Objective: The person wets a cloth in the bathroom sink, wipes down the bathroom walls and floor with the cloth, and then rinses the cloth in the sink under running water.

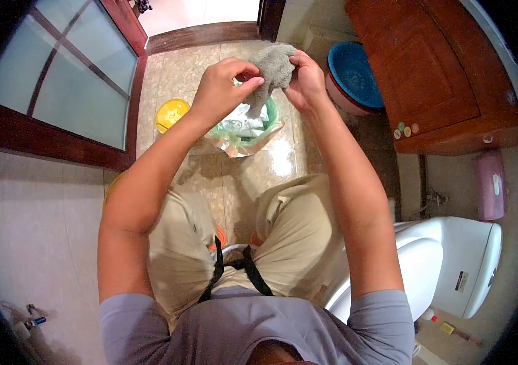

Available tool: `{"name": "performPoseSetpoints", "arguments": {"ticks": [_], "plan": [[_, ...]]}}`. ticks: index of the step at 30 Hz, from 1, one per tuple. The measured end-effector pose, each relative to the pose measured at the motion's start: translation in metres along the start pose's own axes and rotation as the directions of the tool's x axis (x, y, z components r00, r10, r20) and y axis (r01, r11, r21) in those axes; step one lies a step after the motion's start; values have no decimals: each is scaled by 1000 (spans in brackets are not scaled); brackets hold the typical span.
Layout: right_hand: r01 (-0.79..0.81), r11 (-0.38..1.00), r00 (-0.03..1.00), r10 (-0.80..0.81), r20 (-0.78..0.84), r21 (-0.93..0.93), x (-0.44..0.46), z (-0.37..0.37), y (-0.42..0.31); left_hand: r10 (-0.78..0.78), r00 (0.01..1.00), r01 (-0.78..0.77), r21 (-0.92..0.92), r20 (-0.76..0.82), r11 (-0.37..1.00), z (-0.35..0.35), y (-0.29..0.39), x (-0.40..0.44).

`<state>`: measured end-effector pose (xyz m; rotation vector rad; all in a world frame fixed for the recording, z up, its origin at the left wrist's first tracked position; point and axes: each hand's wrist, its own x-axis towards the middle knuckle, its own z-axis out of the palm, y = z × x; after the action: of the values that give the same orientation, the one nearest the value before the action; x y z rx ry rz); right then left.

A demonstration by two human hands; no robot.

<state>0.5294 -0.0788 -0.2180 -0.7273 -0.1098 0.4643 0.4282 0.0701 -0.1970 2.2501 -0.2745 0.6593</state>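
Note:
A grey, fuzzy cloth (275, 66) hangs bunched between my two hands, out in front of me. My left hand (225, 87) has its thumb and curled fingers at the cloth's left side, pinching it. On the other side, my right hand (306, 83) grips the cloth's right edge between thumb and fingers. Below the cloth stands a waste bin (273, 115) with a green rim and a pale plastic liner folded over it. White crumpled wrappers (248, 126) lie inside the bin, partly hidden by the cloth and my left wrist.
Left of the bin is a yellow round container (172, 114). A blue basin (355, 74) sits at the right beneath a wooden cabinet (435, 79). A white toilet (417, 261) is close by my right side. A glass-paned door (82, 55) stands at the left.

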Motion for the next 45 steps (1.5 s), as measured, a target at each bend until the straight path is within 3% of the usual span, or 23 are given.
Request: {"name": "performPoseSetpoints", "arguments": {"ticks": [4,7,10,13,14,17,18,21,24,26,28,34,37,40,41,43,45], "plan": [[-25,999,998,27,-56,36,-4,7,2,-12,996,17,57,-89,998,9,1,-1],[-17,1000,999,18,-32,26,-5,8,-2,-57,996,55,-30,-62,998,12,-4,-1],[12,998,998,-9,-57,58,0,-3,-4,-270,962,270,-216,33,938,6,-12,0],[65,994,997,-60,-53,87,6,-12,-9,-356,929,368,-145,99,919,3,-47,-5],[83,992,996,-79,-40,93,6,-12,-10,-360,923,369,-45,132,928,5,-63,-9],[65,987,998,-64,-16,148,4,-11,-14,-321,894,284,158,312,946,12,-103,-24],[50,986,999,-51,2,161,5,-12,-13,-289,907,259,136,307,956,16,-115,-33],[7,982,999,-15,44,188,12,-20,-11,-413,798,257,373,438,892,10,-95,-29],[-37,981,996,20,89,190,14,-21,-12,-516,724,321,439,457,839,3,-69,-8],[-73,982,987,46,153,174,7,-18,-15,-282,897,253,127,341,959,5,-67,-15],[-52,988,991,33,126,147,-1,-9,-17,-187,938,193,6,292,981,4,-67,-14],[51,998,999,-51,5,-38,5,-14,-17,-384,789,371,126,480,920,-9,-88,-10],[93,967,991,-114,-76,-238,10,-27,-39,-285,913,156,395,292,905,1,-128,-43],[125,851,969,-215,-122,-510,1,-60,-70,-652,649,429,519,393,740,4,-153,-58],[47,792,970,-183,-163,-609,-6,-82,-74,-753,528,514,558,393,651,6,-152,-62],[-126,641,956,-126,-265,-757,-23,-143,-75,-808,459,647,484,370,589,7,-142,-70],[-59,483,968,-185,-168,-874,-52,-243,-57,-847,266,853,296,461,429,8,-121,-73]]}}
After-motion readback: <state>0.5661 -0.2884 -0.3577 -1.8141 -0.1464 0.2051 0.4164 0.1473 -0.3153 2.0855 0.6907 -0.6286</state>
